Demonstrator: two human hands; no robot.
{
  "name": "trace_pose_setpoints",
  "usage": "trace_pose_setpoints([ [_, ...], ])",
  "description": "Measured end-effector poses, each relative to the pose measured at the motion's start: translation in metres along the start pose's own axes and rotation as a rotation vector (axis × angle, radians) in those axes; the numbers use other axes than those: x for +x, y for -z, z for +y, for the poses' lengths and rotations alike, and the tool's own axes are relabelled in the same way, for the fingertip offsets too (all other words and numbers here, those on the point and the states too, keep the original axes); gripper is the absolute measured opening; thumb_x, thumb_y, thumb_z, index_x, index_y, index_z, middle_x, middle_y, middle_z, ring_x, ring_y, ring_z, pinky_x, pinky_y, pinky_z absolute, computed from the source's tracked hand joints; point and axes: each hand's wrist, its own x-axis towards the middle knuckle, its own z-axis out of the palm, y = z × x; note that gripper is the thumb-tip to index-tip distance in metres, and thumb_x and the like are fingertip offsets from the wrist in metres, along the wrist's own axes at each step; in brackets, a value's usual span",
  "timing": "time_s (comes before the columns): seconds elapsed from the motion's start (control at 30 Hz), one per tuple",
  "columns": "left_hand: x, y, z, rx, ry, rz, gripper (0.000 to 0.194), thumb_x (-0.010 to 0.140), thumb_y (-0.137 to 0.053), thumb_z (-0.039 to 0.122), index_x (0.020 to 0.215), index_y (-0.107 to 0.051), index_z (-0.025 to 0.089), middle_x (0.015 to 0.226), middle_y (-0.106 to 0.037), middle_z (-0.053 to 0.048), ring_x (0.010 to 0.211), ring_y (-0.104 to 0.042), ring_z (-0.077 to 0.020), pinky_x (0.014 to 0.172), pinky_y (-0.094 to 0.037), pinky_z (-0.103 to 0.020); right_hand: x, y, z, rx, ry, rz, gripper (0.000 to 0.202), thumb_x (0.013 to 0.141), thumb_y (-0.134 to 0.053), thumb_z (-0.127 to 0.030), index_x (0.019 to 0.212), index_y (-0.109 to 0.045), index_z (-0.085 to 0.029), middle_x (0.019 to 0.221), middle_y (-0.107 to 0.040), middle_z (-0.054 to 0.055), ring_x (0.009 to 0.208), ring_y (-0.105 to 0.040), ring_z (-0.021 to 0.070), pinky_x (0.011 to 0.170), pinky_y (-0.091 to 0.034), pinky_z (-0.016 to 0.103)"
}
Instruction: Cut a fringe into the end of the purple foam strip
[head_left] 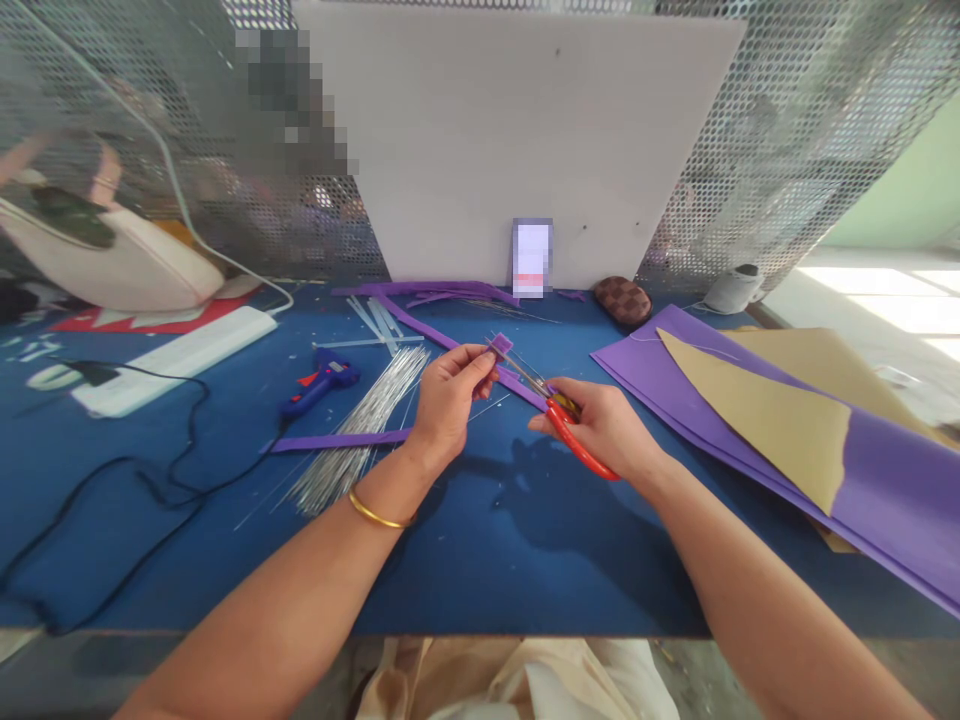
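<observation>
Scissors (pixel 564 420) sit gripped in your right hand (pixel 600 425), blades open at the small purple piece (pixel 500 344) pinched by your left hand (pixel 450 395), wire bundle (pixel 360 430) at nine o'clock.

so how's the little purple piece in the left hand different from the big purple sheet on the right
The piece is tiny and pinched in the left hand, at the scissors that the right hand holds; the sheet is large, flat on the table, partly under tan paper. Both are purple.
</observation>
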Motion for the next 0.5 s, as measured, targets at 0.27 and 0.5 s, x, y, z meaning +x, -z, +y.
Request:
trace_pose_setpoints([
  [0.27,0.0004,0.0005,-0.0008,-0.006,-0.011,-0.014,0.009,0.074,-0.071,0.026,0.074,-0.069,0.018,0.061,-0.057,0.001,0.054,-0.047,-0.0082,0.050,-0.035,-0.021,-0.0001,0.0010,0.0006,0.040,-0.019,-0.023,0.036,0.078,-0.065,-0.055,0.075,-0.056,-0.020,0.058,-0.041,-0.006,0.054,-0.034,0.0106,0.049,-0.027,0.023],
  [0.5,0.0011,0.0013,-0.0005,-0.022,0.009,-0.032,0.008,0.074,-0.071,0.027,0.073,-0.069,0.019,0.061,-0.058,0.002,0.054,-0.047,-0.0084,0.050,-0.035,-0.022,0.0000,0.0018,0.0022,0.089,-0.023,-0.053,0.039,0.077,-0.066,-0.054,0.068,-0.046,-0.021,0.058,-0.036,-0.007,0.055,-0.029,0.0097,0.047,-0.027,0.022],
])
